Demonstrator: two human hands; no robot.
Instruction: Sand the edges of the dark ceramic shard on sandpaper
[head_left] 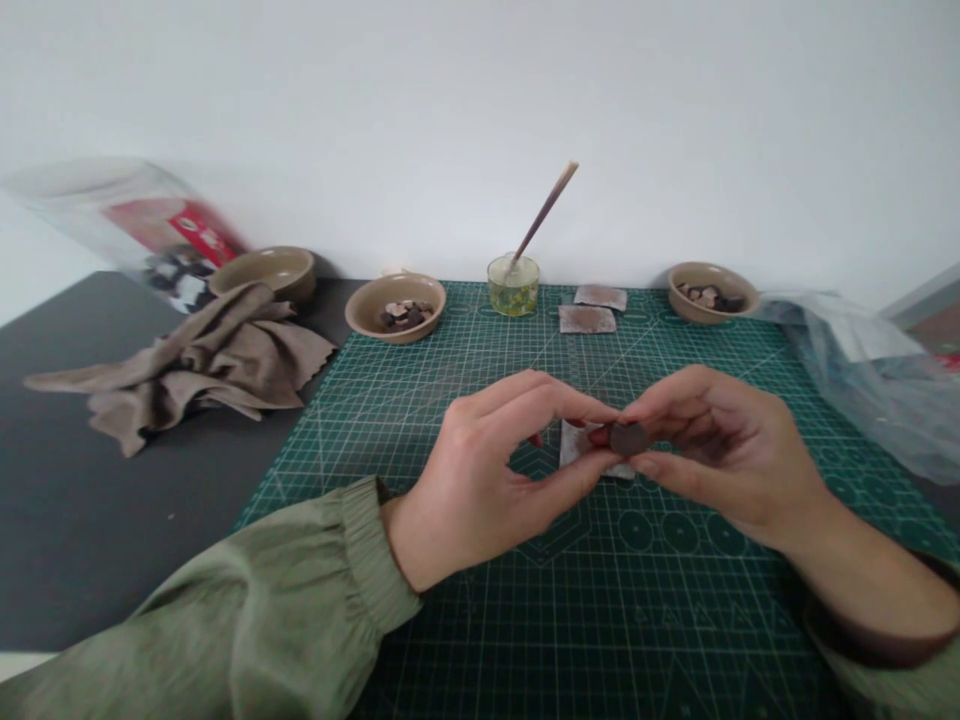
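Observation:
Between the fingertips of both hands is a small dark brown piece (628, 439) with a roundish face; its material is unclear. My left hand (499, 460) pinches it from the left with thumb and forefinger. From the right, my right hand (731, 450) grips the same piece, thumb below and fingers above. Behind and beneath the fingertips lies a greyish-white pad with a brown smudged middle (574, 445), partly hidden by the hands. It rests on the green cutting mat (480, 610).
Bowls with dark and pale pieces stand at back left (356, 317) and back right (697, 312). A glass cup (514, 297) holds a stick (546, 212). Two more pads (586, 319) lie behind. A brown cloth (217, 360), another bowl (289, 268) and plastic bags flank the mat.

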